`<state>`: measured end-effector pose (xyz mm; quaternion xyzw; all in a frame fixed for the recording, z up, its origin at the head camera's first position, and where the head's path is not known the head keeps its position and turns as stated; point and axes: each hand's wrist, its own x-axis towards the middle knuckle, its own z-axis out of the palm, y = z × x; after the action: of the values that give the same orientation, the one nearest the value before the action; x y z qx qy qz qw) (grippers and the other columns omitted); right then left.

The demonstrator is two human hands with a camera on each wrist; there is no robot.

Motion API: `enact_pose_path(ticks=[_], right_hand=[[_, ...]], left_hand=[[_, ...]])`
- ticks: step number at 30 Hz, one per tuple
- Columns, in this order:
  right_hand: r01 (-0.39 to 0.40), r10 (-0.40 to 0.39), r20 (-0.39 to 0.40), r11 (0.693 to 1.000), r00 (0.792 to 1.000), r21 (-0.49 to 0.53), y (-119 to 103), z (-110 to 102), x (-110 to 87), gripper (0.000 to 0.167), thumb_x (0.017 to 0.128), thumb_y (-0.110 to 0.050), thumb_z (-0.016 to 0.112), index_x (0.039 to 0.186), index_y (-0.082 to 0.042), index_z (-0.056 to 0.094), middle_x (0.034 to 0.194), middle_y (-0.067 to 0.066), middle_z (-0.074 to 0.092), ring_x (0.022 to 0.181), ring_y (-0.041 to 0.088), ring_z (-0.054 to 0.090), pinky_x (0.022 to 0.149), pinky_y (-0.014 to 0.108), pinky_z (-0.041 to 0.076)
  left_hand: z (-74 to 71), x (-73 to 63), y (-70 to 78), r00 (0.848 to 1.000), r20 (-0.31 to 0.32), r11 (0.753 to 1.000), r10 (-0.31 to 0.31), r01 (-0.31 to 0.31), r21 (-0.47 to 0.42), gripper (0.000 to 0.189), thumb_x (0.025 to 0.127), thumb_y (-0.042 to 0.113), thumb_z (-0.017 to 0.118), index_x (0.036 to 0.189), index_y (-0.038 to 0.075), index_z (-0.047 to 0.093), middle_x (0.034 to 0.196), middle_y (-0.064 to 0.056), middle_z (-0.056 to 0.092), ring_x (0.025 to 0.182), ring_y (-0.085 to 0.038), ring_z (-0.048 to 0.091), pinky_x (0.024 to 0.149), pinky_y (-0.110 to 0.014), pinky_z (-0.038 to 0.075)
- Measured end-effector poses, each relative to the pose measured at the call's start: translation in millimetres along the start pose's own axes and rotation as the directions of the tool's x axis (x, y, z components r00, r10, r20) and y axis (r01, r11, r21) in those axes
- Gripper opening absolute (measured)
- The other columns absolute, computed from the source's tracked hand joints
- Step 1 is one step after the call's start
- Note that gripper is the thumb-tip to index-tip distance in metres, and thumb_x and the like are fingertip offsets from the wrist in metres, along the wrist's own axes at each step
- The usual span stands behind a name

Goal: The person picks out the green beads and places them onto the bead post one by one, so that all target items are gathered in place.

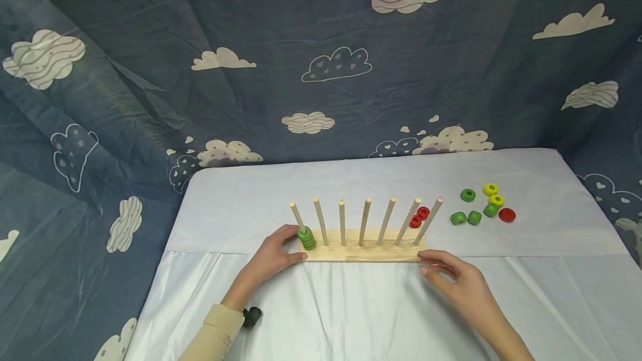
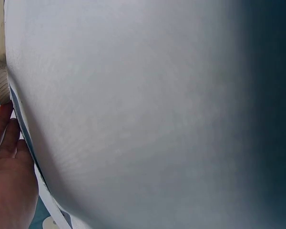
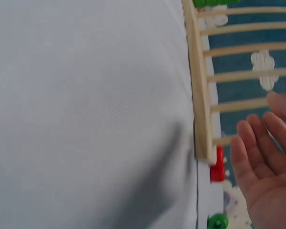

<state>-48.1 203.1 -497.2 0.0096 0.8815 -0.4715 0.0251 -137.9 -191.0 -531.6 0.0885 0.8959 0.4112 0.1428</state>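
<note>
A wooden peg board (image 1: 361, 255) with several upright pegs stands on the white cloth, seen edge-on in the right wrist view. Green beads (image 1: 306, 238) are stacked on its leftmost peg; the other pegs are bare. My left hand (image 1: 273, 252) grips the board's left end, thumb at the front edge and fingers around the side. In the left wrist view only part of that hand (image 2: 12, 176) shows, against the board's end (image 2: 2, 81). By the right front corner is my right hand (image 1: 458, 277), holding nothing; in the right wrist view its loosely bent fingers (image 3: 262, 148) stand apart from the board.
Two red beads (image 1: 416, 221) lie behind the board's right end. Farther right are loose green beads (image 1: 473, 217), yellow beads (image 1: 490, 189) and a red bead (image 1: 507, 215). A dark cloud-print cloth (image 1: 341, 99) hangs behind the table.
</note>
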Motion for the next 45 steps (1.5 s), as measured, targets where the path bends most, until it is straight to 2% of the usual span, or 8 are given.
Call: enact_pose_path(ticks=[13, 14, 17, 20, 21, 29, 34, 45], right_hand=[[-0.02, 0.004, -0.172, 0.995, 0.985, -0.096, 39.5, -35.7, 12.5, 0.036, 0.101, -0.019, 0.074, 0.133, -0.004, 0.07, 0.129, 0.022, 0.074, 0.094, -0.029, 0.051, 0.078, -0.005, 0.046], [-0.031, 0.01, -0.169, 0.993, 0.986, -0.118, 41.4, -38.3, 14.2, 0.037, 0.101, -0.019, 0.074, 0.134, -0.004, 0.069, 0.13, 0.023, 0.073, 0.096, -0.023, 0.058, 0.077, -0.005, 0.046], [-0.067, 0.04, -0.14, 0.979, 0.989, -0.192, 45.3, -44.6, 20.4, 0.042, 0.102, -0.02, 0.072, 0.138, -0.001, 0.065, 0.136, 0.026, 0.069, 0.109, 0.011, 0.073, 0.087, 0.019, 0.062], [-0.078, 0.05, -0.11, 0.962, 0.993, -0.262, 47.2, -50.4, 26.7, 0.047, 0.102, -0.019, 0.072, 0.142, 0.002, 0.06, 0.141, 0.03, 0.063, 0.122, 0.05, 0.065, 0.096, 0.051, 0.062], [-0.074, 0.047, -0.105, 0.96, 0.993, -0.27, 47.6, -52.2, 28.8, 0.048, 0.101, -0.018, 0.072, 0.142, 0.003, 0.059, 0.142, 0.032, 0.062, 0.123, 0.053, 0.063, 0.097, 0.06, 0.057], [-0.055, 0.017, -0.128, 0.952, 0.992, -0.3, 54.3, -67.4, 48.7, 0.053, 0.1, -0.012, 0.071, 0.146, 0.008, 0.053, 0.139, 0.039, 0.058, 0.121, 0.061, 0.059, 0.095, 0.07, 0.056], [-0.036, -0.013, -0.155, 0.949, 0.988, -0.313, 63.4, -71.5, 60.4, 0.052, 0.099, -0.009, 0.072, 0.145, 0.009, 0.053, 0.137, 0.04, 0.058, 0.121, 0.063, 0.059, 0.094, 0.07, 0.056], [-0.072, 0.038, -0.127, 0.958, 0.991, -0.278, 79.8, -75.3, 81.9, 0.049, 0.104, -0.015, 0.067, 0.144, 0.008, 0.055, 0.138, 0.041, 0.06, 0.125, 0.058, 0.061, 0.098, 0.064, 0.055]], left_hand=[[-0.4, 0.1, 0.6, 1.0, -0.011, 1.0, -0.012, 0.012, -0.007, 0.06, 0.09, 0.018, 0.084, 0.145, 0.012, 0.063, 0.15, -0.006, 0.063, 0.149, -0.033, 0.052, 0.128, -0.055, 0.039], [-0.5, 0.2, 0.5, 1.0, -0.01, 1.0, -0.012, 0.012, -0.007, 0.06, 0.089, 0.018, 0.084, 0.145, 0.012, 0.063, 0.149, -0.006, 0.063, 0.149, -0.033, 0.052, 0.128, -0.055, 0.039], [-0.8, 0.3, 0.3, 1.0, -0.011, 1.0, -0.01, 0.01, -0.008, 0.06, 0.09, 0.019, 0.084, 0.146, 0.012, 0.063, 0.149, -0.006, 0.063, 0.149, -0.034, 0.052, 0.128, -0.055, 0.039], [-1.0, 0.6, -0.2, 1.0, -0.01, 1.0, -0.007, 0.007, -0.008, 0.06, 0.09, 0.02, 0.084, 0.145, 0.012, 0.063, 0.149, -0.006, 0.063, 0.149, -0.034, 0.052, 0.127, -0.056, 0.039], [-1.1, 0.6, -0.2, 1.0, -0.01, 1.0, -0.006, 0.006, -0.009, 0.06, 0.09, 0.02, 0.084, 0.146, 0.012, 0.063, 0.15, -0.006, 0.063, 0.149, -0.034, 0.052, 0.128, -0.056, 0.039], [-1.0, 1.2, -1.1, 1.0, -0.006, 1.0, -0.002, 0.001, -0.012, 0.06, 0.09, 0.02, 0.084, 0.145, 0.013, 0.063, 0.15, -0.006, 0.063, 0.149, -0.033, 0.052, 0.128, -0.056, 0.039], [-0.9, 1.6, -1.1, 1.0, -0.005, 1.0, 0.004, -0.004, -0.016, 0.059, 0.09, 0.02, 0.083, 0.145, 0.013, 0.063, 0.149, -0.005, 0.063, 0.149, -0.033, 0.052, 0.128, -0.055, 0.039], [-0.4, 0.7, -1.0, 1.0, -0.006, 1.0, 0.006, -0.007, -0.023, 0.059, 0.089, 0.019, 0.084, 0.144, 0.012, 0.064, 0.148, -0.006, 0.064, 0.148, -0.033, 0.053, 0.128, -0.056, 0.039]])
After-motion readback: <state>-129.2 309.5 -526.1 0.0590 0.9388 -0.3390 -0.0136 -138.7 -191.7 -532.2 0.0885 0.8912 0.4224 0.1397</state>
